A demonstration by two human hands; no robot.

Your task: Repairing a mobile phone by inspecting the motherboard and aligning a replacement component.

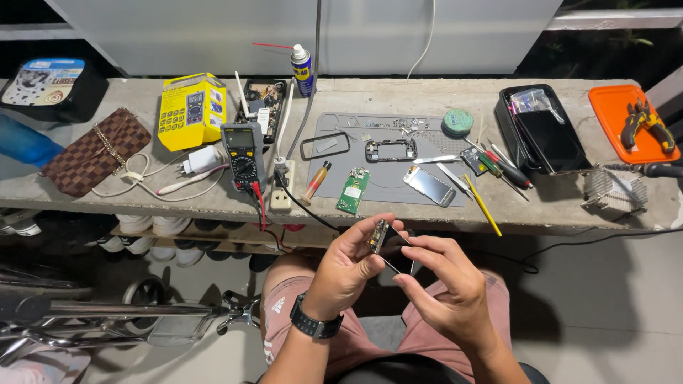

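My left hand (348, 264), with a black watch on the wrist, pinches a small circuit board part (377, 235) above my lap. My right hand (445, 281) holds a thin metal tool (388, 264) whose tip meets that part. Beyond them, on a grey work mat (388, 174) on the concrete bench, lie a green circuit board (353, 190), a black phone frame (390, 150) and a silver phone panel (429, 185).
A grey multimeter (243, 154) with red and black leads, a yellow box (191, 109), a spray can (302, 69), a checked brown purse (94, 151), a lighter (316, 182), screwdrivers (498, 168), a black tray (541, 129) and an orange tray with pliers (629, 122) crowd the bench. Shoes sit beneath.
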